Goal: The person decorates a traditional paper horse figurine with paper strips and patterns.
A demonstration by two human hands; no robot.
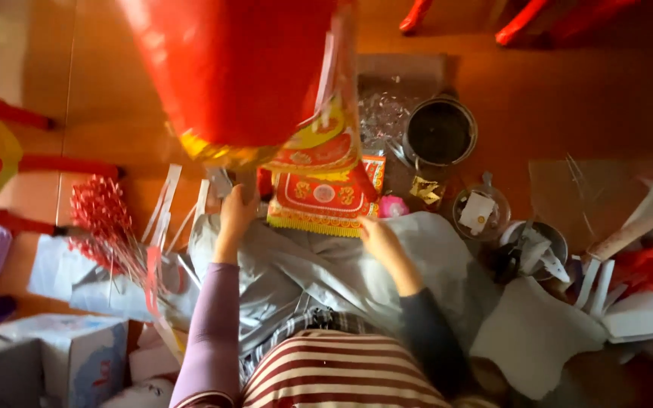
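A large red lantern (232,72) with a gold rim hangs or is held up in front of me. My left hand (234,211) reaches up under its gold lower edge, fingers touching it. A red and gold decorated paper panel (325,143) hangs from the lantern's right side down onto a stack of similar red and gold sheets (323,202). My right hand (379,240) rests on the grey cloth (304,264) over my lap, at the lower edge of that stack; whether it grips a sheet I cannot tell.
A metal pot (440,133) and a small clear bowl (481,213) stand to the right. Red beaded sticks (103,219) lie left. A white box (77,355) sits lower left. White paper strips and scraps (598,287) pile up on the right, on an orange floor.
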